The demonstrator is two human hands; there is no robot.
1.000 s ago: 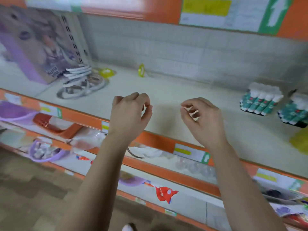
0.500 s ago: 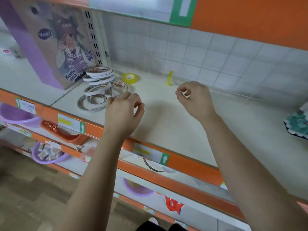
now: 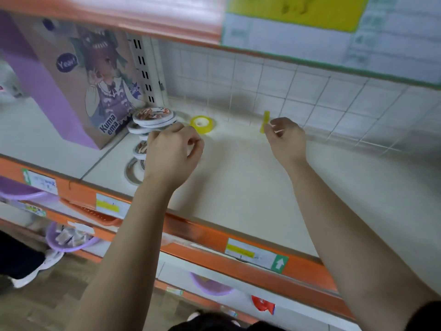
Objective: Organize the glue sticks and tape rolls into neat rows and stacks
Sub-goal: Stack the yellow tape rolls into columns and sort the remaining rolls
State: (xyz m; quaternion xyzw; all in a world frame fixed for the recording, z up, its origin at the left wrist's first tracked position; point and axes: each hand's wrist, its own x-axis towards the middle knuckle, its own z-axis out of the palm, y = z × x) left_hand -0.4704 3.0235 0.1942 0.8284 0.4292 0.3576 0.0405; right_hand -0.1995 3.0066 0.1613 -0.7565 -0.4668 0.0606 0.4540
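Standing far left of both hands is a purple box (image 3: 95, 91) printed with a cartoon figure. Just beside it, a tilted stack of white tape rolls (image 3: 154, 117) rests on the shelf (image 3: 238, 187), with more rolls lying flat under the left hand (image 3: 171, 155). That hand hovers over them with its fingers curled narrow, thumb against forefinger, and nothing seen in its grip. Between the hands, farther back, a flat yellow tape roll (image 3: 201, 123) lies on the shelf. An upright yellow tape roll (image 3: 265, 121) stands on edge by the tiled wall (image 3: 310, 96), at the right hand's (image 3: 286, 139) fingertips. Whether those curled fingers pinch it cannot be told.
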